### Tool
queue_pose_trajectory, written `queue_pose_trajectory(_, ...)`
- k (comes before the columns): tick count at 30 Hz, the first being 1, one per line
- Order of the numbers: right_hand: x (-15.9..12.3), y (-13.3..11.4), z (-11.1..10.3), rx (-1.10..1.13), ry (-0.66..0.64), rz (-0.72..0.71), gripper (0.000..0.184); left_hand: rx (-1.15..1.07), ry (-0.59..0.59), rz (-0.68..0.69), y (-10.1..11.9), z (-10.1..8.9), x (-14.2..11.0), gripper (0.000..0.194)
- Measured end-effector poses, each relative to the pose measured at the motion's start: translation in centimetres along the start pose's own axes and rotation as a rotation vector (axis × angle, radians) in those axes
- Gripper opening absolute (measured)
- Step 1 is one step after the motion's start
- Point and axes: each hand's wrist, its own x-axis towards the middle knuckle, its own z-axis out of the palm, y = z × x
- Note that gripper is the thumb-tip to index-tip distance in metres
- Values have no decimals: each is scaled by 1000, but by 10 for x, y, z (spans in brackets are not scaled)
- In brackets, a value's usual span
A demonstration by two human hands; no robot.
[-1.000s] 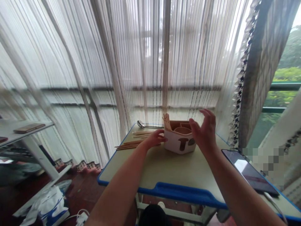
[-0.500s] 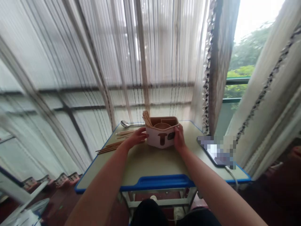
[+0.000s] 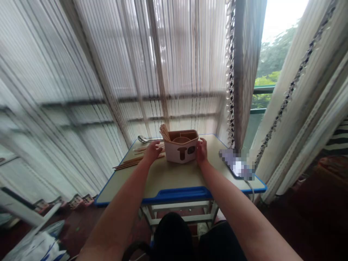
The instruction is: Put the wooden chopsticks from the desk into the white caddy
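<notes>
A white cutlery holder (image 3: 182, 152) with brown markings stands at the far middle of a small table (image 3: 174, 177). A bundle of wooden chopsticks (image 3: 164, 132) sticks up from its left compartment. My right hand (image 3: 201, 152) rests against the holder's right side, fingers curled on it. My left hand (image 3: 152, 151) lies just left of the holder, over loose chopsticks (image 3: 130, 164) spread on the tabletop; its fingers look bent, and whether they grip any chopsticks is not clear.
A metal spoon (image 3: 143, 139) lies at the table's far left corner. A phone (image 3: 236, 165) with a cable lies near the right edge. Sheer curtains (image 3: 152, 69) hang right behind the table. A blue tray lip (image 3: 179, 194) runs along the near edge.
My right hand came down from the air onto the holder's right side. The view swung right and pulled back; my left hand stayed by the loose chopsticks.
</notes>
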Motion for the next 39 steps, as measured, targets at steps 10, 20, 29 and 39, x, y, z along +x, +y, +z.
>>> queue_pose_trajectory(10,-30,-68,1,-2,291,7,20,642,-41,31,0,-21,-60,39)
queue_pose_trajectory(20,-73,-57,6,-319,-194,-224,23,614,-128,61,-9,-23,-66,27)
queue_pose_trajectory(29,-77,-61,18,-726,-557,-230,29,769,-102,85,-1,-19,-75,34)
queue_pose_trajectory(39,-72,-57,16,-708,-580,-158,31,881,-51,-56,-4,-17,-79,33)
